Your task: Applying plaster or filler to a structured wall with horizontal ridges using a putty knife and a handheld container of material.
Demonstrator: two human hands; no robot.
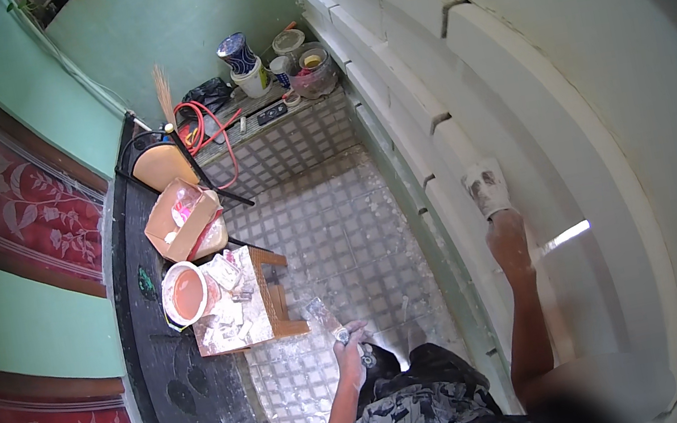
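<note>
My left hand [351,344], smeared with white dust, is closed round the handle of a putty knife [319,309]. Its wide blade points forward over the tiled floor, beside the small wicker-sided table [274,318]. On the right, my right arm reaches up along the pale ridged wall [425,87]. My right hand [505,229] is at that wall with a whitish, dusty piece [486,187] at its fingers, marked with dark grey smears. The fingers are hidden, and I cannot tell whether this piece is a cloth, a pad or a glove.
The table bears a bucket of pinkish stuff [187,294] and white-dusted scraps [229,308]. Behind it, a chair [158,165] and an open cardboard box [182,225]. Tubs [252,80], a red hose [206,126] and a broom [162,88] are at the far end. A black ledge [203,417] runs left.
</note>
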